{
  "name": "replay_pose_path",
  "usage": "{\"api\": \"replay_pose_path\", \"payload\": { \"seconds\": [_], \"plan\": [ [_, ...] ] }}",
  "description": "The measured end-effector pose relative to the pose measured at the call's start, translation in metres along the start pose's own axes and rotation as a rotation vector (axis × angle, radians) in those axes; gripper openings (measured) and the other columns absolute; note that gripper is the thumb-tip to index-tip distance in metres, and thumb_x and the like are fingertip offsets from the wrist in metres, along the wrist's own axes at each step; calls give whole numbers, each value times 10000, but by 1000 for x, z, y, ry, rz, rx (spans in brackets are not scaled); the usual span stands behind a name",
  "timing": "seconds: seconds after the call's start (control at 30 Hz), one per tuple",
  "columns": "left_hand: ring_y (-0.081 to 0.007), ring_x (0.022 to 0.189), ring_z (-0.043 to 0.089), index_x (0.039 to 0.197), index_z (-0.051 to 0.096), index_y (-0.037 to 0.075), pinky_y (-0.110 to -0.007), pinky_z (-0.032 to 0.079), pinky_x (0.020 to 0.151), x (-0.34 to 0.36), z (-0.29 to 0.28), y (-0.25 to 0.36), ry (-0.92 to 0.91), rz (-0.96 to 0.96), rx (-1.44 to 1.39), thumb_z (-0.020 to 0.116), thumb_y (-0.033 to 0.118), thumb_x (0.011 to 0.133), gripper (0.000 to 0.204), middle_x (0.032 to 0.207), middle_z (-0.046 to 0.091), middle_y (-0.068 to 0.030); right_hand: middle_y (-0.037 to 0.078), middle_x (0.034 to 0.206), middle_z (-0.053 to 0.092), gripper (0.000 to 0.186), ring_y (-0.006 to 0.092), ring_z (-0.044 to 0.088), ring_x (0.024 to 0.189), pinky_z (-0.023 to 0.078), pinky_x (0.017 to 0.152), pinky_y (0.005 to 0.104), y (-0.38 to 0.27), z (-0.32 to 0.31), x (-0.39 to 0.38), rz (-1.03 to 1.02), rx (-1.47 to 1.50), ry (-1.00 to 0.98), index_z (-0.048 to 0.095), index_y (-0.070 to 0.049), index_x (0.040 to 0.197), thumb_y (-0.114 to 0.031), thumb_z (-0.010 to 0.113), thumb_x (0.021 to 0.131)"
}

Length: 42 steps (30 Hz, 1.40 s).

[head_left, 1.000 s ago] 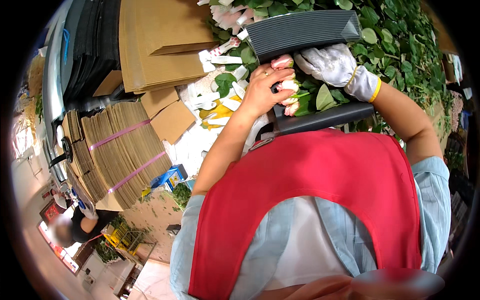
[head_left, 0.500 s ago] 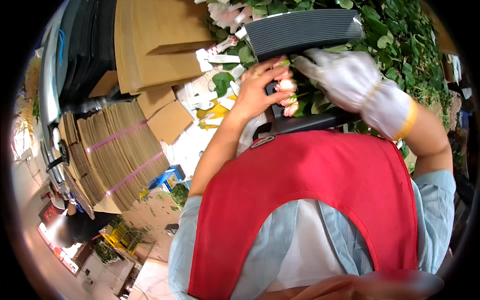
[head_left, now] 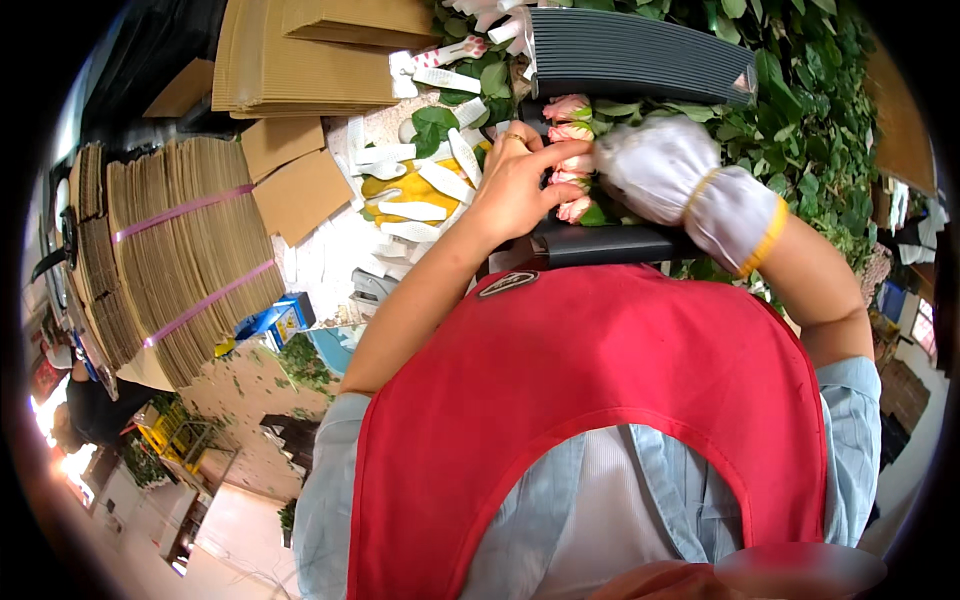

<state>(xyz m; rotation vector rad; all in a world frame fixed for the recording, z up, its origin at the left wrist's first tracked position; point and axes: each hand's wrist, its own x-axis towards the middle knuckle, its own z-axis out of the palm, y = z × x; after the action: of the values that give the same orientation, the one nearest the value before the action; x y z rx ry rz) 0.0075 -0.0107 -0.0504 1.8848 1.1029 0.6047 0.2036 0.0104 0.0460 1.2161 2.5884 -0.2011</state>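
A column of pink-and-cream roses [head_left: 568, 132] lies in front of me, heads to the left, beside a black tray-like edge [head_left: 615, 243]. My left hand [head_left: 510, 190], bare with a ring, curls its thumb and forefinger round one rose head in the column. White-gloved and smeared by motion, my right hand [head_left: 660, 165] is close against the right side of the heads, over their leaves and stems. Its fingers are too blurred to read. Just beyond the roses stands a stack of black corrugated sheets [head_left: 640, 58].
Green foliage [head_left: 800, 130] is heaped at the right. White plastic pieces [head_left: 415, 210] lie on a yellow glove [head_left: 440, 190] left of my hand. Cardboard sheets [head_left: 310, 70] and a strapped cardboard bundle [head_left: 180, 250] stand farther left. A grey stapler-like tool [head_left: 372, 290] lies near my left forearm.
The view has shifted, so the cardboard sits further left. More rose heads show in the column. My right hand has moved down and left, close to the heads; my left hand stays at them.
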Motion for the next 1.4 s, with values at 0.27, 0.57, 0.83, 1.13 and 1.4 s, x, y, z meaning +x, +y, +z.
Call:
{"api": "replay_pose_path", "payload": {
  "seconds": [0.27, 0.57, 0.83, 1.13, 1.4],
  "plan": [
    [-248, 1003, 437, 1208, 703, 268, -344, 411, 935, -8, 14, -1, 114, -63, -66, 859, 234, 662, 569, 1023, 424, -78, 112, 728, 644, 164, 308, 660, 653, 527, 575, 427, 4, -14, -14, -70, 147, -212, 654, -112, 818, -275, 659, 828],
    [-263, 1033, 449, 1154, 734, 278, -378, 403, 941, -13, 17, -5, 226, -88, -93, 864, 254, 622, 548, 1045, 441, -85, 133, 690, 657, 234, 320, 663, 642, 526, 574, 424, 6, -41, -10, -78, 208, -237, 680, -101, 746, -315, 634, 829],
    [-256, 1072, 425, 1169, 732, 232, -354, 395, 980, -5, 11, -7, 158, -45, -75, 893, 254, 603, 588, 1061, 453, -103, 124, 734, 682, 290, 336, 674, 709, 543, 663, 429, -5, -14, 15, 39, 342, -565, 711, -109, 794, -369, 611, 878],
    [-262, 1091, 415, 1222, 704, 238, -350, 389, 998, -7, 18, -15, 103, -76, -71, 889, 294, 625, 628, 1103, 423, -110, 146, 760, 688, 212, 349, 678, 670, 538, 562, 460, 12, 10, 8, 110, 107, 14, 605, -53, 955, -238, 624, 851],
    [-290, 1081, 439, 1217, 706, 307, -389, 400, 979, -8, 21, -26, 196, -25, -90, 886, 344, 623, 622, 1076, 461, -131, 102, 1153, 666, 454, 343, 658, 996, 526, 881, 413, -15, -97, -80, 152, 276, 480, 581, -120, 1242, -126, 696, 803]
  ]
}}
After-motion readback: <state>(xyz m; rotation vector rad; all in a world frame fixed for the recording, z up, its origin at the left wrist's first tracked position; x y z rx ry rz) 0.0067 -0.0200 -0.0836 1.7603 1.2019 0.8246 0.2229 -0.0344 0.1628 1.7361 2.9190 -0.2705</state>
